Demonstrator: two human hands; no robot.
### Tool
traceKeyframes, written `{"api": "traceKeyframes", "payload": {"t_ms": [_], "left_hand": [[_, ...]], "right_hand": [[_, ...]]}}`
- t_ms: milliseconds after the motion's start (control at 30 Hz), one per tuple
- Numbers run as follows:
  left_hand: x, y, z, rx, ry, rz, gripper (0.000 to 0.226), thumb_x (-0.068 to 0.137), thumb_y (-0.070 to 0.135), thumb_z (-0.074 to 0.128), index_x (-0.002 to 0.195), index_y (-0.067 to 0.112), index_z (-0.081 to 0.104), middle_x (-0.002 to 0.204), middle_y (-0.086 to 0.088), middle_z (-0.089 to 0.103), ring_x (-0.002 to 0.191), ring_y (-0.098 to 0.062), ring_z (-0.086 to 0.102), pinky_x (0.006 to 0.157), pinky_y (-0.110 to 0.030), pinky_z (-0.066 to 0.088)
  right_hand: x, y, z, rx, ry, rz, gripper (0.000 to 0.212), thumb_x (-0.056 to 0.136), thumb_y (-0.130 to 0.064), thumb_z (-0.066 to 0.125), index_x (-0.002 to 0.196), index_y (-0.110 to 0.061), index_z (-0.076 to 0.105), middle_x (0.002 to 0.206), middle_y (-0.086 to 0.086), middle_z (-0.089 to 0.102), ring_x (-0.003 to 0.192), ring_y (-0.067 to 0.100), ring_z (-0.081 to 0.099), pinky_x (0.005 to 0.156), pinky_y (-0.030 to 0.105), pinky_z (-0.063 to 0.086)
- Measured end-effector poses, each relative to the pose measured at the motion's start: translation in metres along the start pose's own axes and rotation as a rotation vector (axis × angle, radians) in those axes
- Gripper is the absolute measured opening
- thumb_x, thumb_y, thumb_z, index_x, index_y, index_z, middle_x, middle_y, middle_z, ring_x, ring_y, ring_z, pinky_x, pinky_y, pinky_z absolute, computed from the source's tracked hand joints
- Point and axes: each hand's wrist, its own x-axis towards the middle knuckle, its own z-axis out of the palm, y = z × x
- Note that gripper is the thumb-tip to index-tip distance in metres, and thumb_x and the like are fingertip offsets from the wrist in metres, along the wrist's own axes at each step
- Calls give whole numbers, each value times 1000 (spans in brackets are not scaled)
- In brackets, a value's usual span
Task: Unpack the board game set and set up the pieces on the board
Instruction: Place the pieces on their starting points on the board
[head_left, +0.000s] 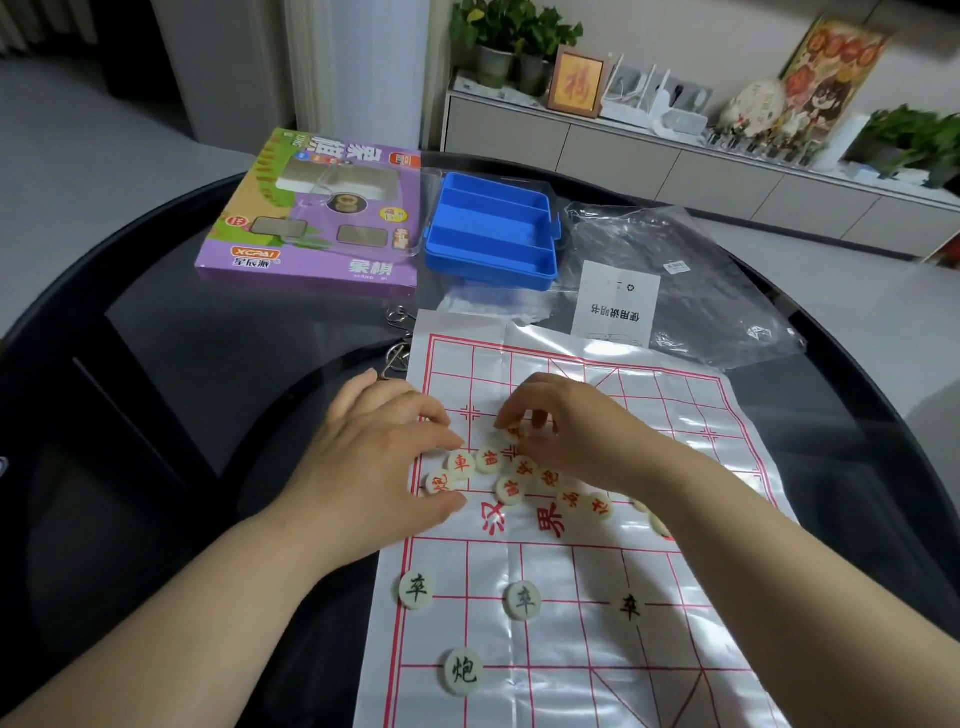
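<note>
**Board:** The board (649, 691) lies flat on the dark glass surface (234, 364), from lower centre to lower right of frame. Its left edge runs diagonally. Its far edge meets a leaflet (615, 306) and a clear plastic bag (691, 291).

**Right hand:** The right hand (566, 431) is over mid-board, fingers curled down, pinching a red-lettered piece (513, 432).

**Left hand:** The left hand (379, 457) rests at the board's left edge. Its fingers are loosely extended and grip nothing.

**Pieces:** The other red-lettered pieces (498, 478) are bunched and touching, between the hands. Four black-lettered pieces (522, 600) stand well apart lower down, one on the left border.

**Elsewhere on the surface:**
- The blue tray (491, 234) and purple box (322, 218) sit just beside each other, upper centre-left.
- Metal rings (397, 338) lie near the board's far left corner.
- Bare surface extends left of the board.
</note>
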Motion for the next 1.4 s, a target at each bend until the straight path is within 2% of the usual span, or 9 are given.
{"api": "traceKeyframes", "payload": {"t_ms": [67,200,467,667,833,900,1000,1167,1400], "left_hand": [[-1,-2,-2,-15,4,-20,58,57,65,38,93,30,69,97,23,44,101,5,29,102,-12,-10],[-4,-6,-6,21,22,-21,39,55,61,44,74,34,64,90,21,47,99,-1,36,104,-13,-5],[-5,-5,-8,39,-1,-20,51,55,65,42,84,33,70,95,24,42,103,7,27,100,-10,-16],[-5,-3,-9,88,-39,4,27,68,53,62,79,31,71,95,23,43,103,7,29,102,-11,-17],[-4,-4,-9,104,127,-6,34,61,58,46,58,30,65,80,16,56,92,-4,41,105,-30,10],[-3,-2,-12,142,151,-25,32,60,58,57,57,27,66,78,13,59,91,-5,42,106,-37,15],[6,8,-20,200,150,-66,26,57,46,78,61,22,69,84,7,63,99,-12,51,107,-43,10],[46,22,-19,375,-15,-198,33,77,56,57,93,29,65,118,14,51,126,-8,31,112,-38,-8],[64,20,-1,405,-138,-269,38,77,60,55,90,27,67,115,11,56,122,-11,37,113,-41,-3]], "right_hand": [[-2,1,-1,25,-32,-12,26,87,-9,55,109,-20,62,101,-13,46,79,0,44,65,4,35],[-8,0,-1,91,-41,-21,30,87,-7,56,113,-20,60,84,-26,42,72,-8,44,63,1,38],[-12,-2,2,147,-18,38,37,85,-15,61,120,-23,53,98,-12,47,74,-4,45,65,4,39],[-11,-4,3,131,14,51,32,86,-15,59,118,-21,56,97,-11,50,80,1,47,66,5,40],[-13,-6,1,139,2,30,33,86,-8,58,117,-20,57,100,-10,53,88,3,48,69,5,41],[-15,-4,1,143,8,18,33,88,-6,54,118,-20,57,105,-9,54,90,3,48,71,5,40],[-19,1,-1,150,37,21,33,90,-8,50,121,-20,54,110,-10,52,92,2,46,76,5,38],[-23,7,-1,162,92,25,32,90,-7,49,120,-16,55,120,-2,56,92,3,45,79,9,35],[-23,9,0,138,93,-9,31,89,-8,51,119,-14,56,120,-1,57,94,6,48,79,8,34]]}}
